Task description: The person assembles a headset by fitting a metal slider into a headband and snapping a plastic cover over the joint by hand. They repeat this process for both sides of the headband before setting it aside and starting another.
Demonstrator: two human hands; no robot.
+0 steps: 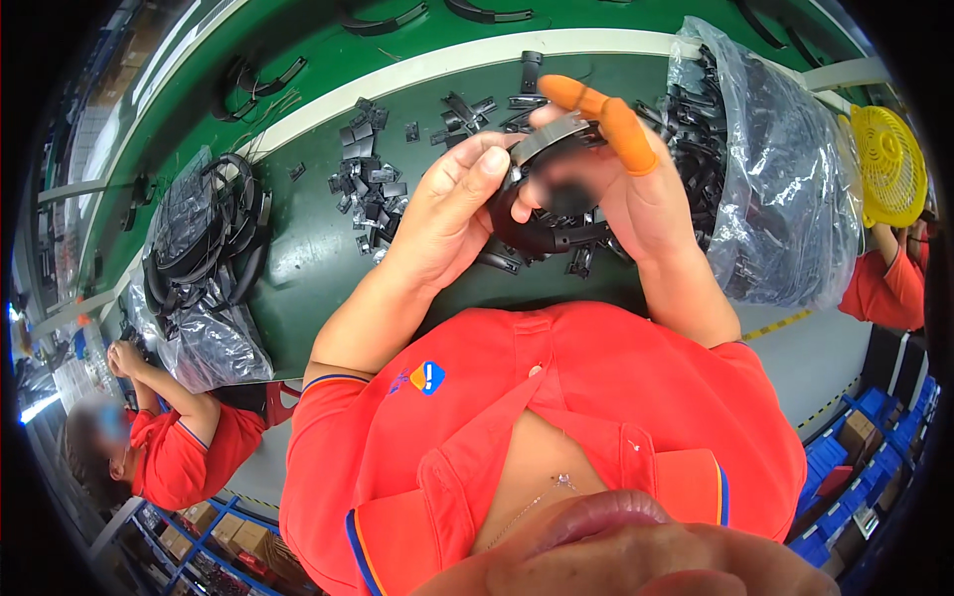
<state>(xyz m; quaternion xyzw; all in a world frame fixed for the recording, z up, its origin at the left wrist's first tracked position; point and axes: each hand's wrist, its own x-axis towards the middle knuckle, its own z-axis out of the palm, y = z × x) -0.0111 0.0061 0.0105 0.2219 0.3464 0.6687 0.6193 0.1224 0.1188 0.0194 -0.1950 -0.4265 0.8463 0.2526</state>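
A black curved headband (521, 232), like the band of a pair of headphones, is held up over the green table between my two hands. My left hand (449, 199) pinches its left side, with the thumb near a smooth grey section. On the other side, my right hand (646, 194) grips the band, orange finger covers on two of its fingers. The area between my palms is blurred, so the right fingertips' exact contact is hidden. Small black plastic parts (376, 189) lie loose on the table beside my left hand, with more behind both hands.
A clear plastic bag (785, 199) of black parts stands at right. Black headbands (204, 233) are heaped on another bag at left. Beyond the table's pale rail (397, 77), more bands lie on a green surface. Co-workers in red sit at both sides, one near a yellow basket (887, 164).
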